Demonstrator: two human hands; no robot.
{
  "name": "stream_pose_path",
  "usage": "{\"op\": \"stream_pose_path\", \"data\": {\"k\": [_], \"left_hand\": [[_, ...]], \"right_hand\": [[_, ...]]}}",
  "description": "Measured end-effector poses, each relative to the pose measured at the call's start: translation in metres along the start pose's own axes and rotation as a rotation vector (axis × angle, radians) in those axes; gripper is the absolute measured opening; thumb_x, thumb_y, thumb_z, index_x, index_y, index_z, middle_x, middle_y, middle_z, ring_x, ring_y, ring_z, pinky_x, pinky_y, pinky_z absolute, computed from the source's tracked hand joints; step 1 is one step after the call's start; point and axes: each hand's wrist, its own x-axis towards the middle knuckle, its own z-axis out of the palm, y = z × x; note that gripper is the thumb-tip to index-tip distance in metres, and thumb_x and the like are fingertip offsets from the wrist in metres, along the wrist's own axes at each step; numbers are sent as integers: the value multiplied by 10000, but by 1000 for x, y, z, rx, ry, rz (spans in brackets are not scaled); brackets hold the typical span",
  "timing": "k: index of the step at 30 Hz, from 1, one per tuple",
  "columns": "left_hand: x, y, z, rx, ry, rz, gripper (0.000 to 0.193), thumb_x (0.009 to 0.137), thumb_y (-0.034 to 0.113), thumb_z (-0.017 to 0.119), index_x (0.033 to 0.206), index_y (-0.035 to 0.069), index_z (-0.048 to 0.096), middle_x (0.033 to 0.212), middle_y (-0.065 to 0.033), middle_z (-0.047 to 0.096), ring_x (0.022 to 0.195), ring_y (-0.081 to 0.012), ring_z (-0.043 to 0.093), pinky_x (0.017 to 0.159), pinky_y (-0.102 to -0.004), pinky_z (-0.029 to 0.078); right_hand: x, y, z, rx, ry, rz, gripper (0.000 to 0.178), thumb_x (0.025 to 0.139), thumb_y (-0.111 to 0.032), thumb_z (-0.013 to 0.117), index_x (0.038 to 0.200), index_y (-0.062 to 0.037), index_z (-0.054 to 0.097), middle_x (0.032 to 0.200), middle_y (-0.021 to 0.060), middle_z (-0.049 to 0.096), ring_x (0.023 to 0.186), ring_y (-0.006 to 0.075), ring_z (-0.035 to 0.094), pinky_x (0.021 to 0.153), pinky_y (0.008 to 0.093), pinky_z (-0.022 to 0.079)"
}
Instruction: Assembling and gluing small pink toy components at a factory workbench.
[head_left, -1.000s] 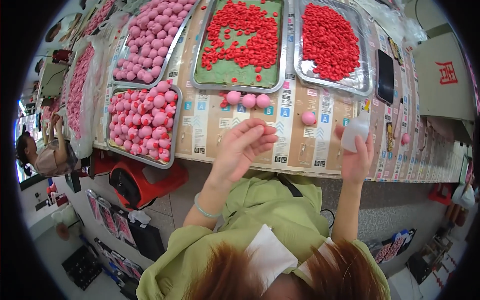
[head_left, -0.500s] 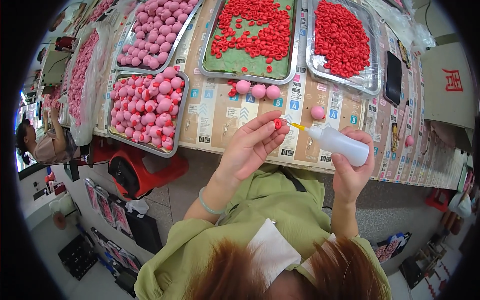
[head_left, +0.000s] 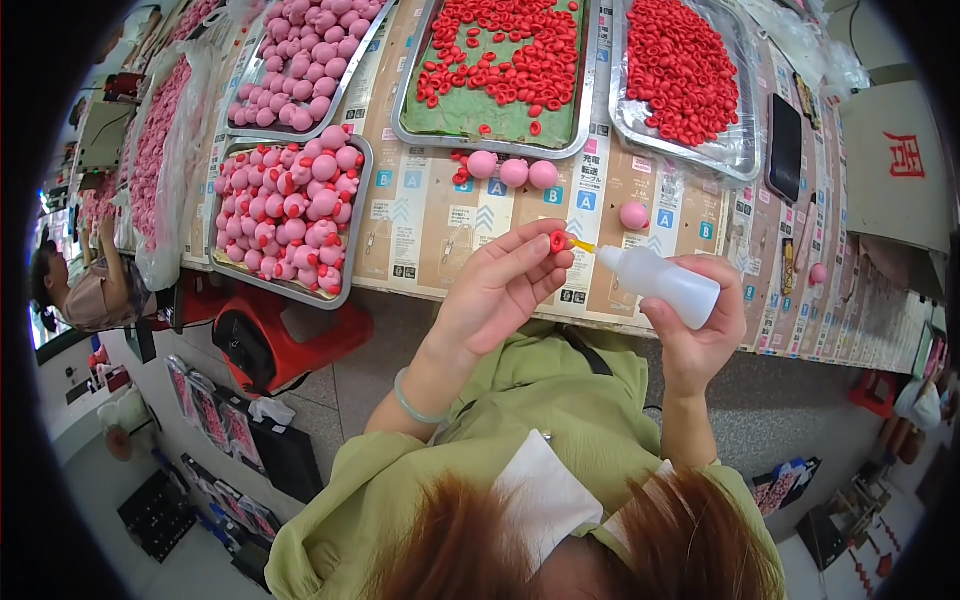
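Note:
My left hand (head_left: 505, 285) pinches a small red ring-shaped piece (head_left: 558, 241) between thumb and fingertips, above the table's front edge. Wrapped round a white squeeze bottle (head_left: 665, 288) is my right hand (head_left: 705, 320). The bottle is tilted toward the left, and its yellow nozzle (head_left: 583, 245) points at the red piece, its tip touching or very close to it. Just beyond my hands, three pink balls (head_left: 513, 173) sit in a row beside a few red pieces (head_left: 461, 172). Another pink ball (head_left: 634, 215) lies alone behind the bottle.
Metal trays hold red pieces on a green liner (head_left: 440, 125), more red pieces (head_left: 683, 75), plain pink balls (head_left: 305, 70) and pink balls with red parts (head_left: 290, 215). A phone (head_left: 785, 150) lies at right. A red stool (head_left: 325, 335) stands below; another person (head_left: 95, 275) sits far left.
My right hand has brought the bottle slightly left, so its nozzle is now right at the red piece. My left hand has barely moved, and the view has shifted a little.

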Motion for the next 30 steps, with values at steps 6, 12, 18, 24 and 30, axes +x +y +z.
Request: {"op": "stream_pose_path", "data": {"k": [6, 12, 18, 24, 30], "left_hand": [[0, 0, -1, 7, 10, 4, 245, 836, 77, 471, 1066, -7, 461, 918, -72, 546, 832, -134, 548, 740, -252, 474], [1, 1, -2, 24, 22, 27, 247, 834, 77, 476, 1067, -3, 456, 948, -81, 547, 835, -135, 545, 738, -253, 471], [2, 0, -4, 19, 24, 22, 243, 833, 79, 480, 1064, 6, 460, 971, -94, 547, 821, -137, 546, 735, -252, 468], [5, -1, -7, -24, -3, -8, 237, 834, 66, 470, 1065, 10, 460, 970, -93, 545, 817, -138, 545, 731, -256, 468], [6, 5, -18, -31, 46, 41, 248, 829, 31, 461, 1076, 14, 458, 1000, -100, 531, 843, -139, 546, 743, -245, 463]], "right_hand": [[1, -1, 1, -30, 4, -32, 360, 617, -78, 708, 907, -27, 501, 866, 61, 515, 811, 138, 493, 725, 250, 390], [-1, -2, 0, -48, -1, -19, 353, 613, -76, 709, 897, -24, 507, 853, 62, 524, 806, 140, 491, 723, 250, 390], [-1, -2, 0, -31, -32, -36, 355, 612, -78, 709, 898, -18, 506, 848, 64, 526, 791, 134, 494, 708, 243, 394], [1, 1, -3, 84, 33, 17, 349, 620, -19, 696, 897, -11, 485, 851, 71, 516, 752, 140, 513, 669, 241, 419], [12, 42, -55, 297, 244, 320, 348, 701, 38, 569, 1003, -7, 402, 909, 72, 506, 826, 131, 502, 712, 242, 404]]}}
